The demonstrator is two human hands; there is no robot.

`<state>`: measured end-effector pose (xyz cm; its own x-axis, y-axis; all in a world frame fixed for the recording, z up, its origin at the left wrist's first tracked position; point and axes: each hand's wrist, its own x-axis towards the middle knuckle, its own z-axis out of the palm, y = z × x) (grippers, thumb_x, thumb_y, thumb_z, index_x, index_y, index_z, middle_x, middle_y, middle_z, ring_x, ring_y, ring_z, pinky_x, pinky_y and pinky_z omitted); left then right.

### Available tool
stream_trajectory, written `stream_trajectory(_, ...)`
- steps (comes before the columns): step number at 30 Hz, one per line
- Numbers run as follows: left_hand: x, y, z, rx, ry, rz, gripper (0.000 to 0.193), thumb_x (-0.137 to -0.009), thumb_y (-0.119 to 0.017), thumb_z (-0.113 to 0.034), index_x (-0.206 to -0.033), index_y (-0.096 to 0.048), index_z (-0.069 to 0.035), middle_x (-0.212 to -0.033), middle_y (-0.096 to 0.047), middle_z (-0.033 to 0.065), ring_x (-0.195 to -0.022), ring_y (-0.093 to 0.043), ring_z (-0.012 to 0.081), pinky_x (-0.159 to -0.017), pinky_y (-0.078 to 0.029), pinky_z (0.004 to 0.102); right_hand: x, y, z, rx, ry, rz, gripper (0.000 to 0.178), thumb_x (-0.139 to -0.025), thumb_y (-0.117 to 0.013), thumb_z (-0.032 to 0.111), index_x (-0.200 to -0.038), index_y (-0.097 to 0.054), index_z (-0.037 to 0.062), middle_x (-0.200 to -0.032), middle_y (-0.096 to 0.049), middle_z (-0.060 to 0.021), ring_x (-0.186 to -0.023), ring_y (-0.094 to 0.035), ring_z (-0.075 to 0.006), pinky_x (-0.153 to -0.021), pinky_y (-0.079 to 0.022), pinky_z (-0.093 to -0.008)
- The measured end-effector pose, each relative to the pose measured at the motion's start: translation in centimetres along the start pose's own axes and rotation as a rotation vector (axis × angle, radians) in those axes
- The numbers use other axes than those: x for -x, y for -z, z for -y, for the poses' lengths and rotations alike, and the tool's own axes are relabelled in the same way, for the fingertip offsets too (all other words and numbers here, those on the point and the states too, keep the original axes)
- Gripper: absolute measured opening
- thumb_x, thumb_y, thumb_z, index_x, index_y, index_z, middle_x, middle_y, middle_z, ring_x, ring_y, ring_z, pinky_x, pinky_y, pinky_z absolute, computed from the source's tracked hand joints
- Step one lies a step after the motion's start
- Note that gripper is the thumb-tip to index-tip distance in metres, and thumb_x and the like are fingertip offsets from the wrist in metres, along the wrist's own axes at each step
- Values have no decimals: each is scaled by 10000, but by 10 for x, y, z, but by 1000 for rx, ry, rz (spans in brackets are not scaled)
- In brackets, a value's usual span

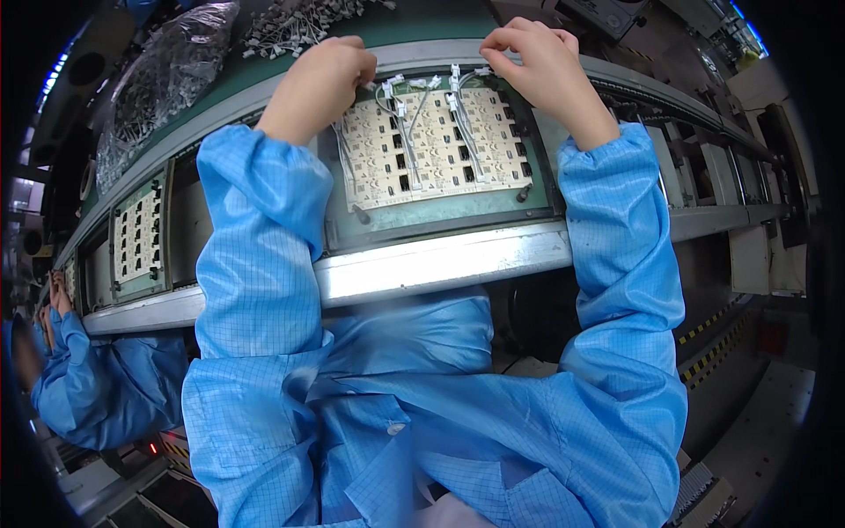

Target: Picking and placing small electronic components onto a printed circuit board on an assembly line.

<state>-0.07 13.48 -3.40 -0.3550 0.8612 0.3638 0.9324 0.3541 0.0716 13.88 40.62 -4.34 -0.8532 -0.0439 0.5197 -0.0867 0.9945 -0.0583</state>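
A cream circuit board panel (437, 145) with rows of black parts lies on a green carrier plate (440, 216) in front of me. Several thin grey-white cables with white plugs (401, 109) run across the panel and bunch at its far edge. My left hand (319, 86) is over the panel's far left corner, fingers curled down and partly hidden behind the hand. Beyond the far right corner, my right hand (547, 72) has its thumb and forefinger pinched together. Whatever either hand grips is too small or hidden to make out.
A metal rail (444, 262) runs along the near side of the line. Beyond the far rail lie a heap of white-plugged cables (295, 26) and a clear plastic bag (172, 75) of more. Another panel (138, 231) sits to the left, near a co-worker's blue sleeve (75, 378).
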Motion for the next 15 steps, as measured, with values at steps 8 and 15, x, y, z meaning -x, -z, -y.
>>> stream_trajectory(8,16,0,-12,-120,-205,-28,159,-693,-702,-16,-844,-676,-57,-941,-636,115,-957,-624,331,-860,-529,429,10,12,15,-83,-45,-25,133,-936,-652,212,-959,-721,100,-979,-624,-55,-1037,-608,-250,-1058,-322,-471)
stream_trajectory(15,17,-1,-15,190,-114,-12,167,-720,-643,52,-836,-744,-14,-911,-702,146,-905,-680,369,-830,-549,445,8,20,24,-122,-130,75,152,-956,-644,213,-968,-719,82,-994,-632,-48,-1055,-606,-251,-1141,-266,-526)
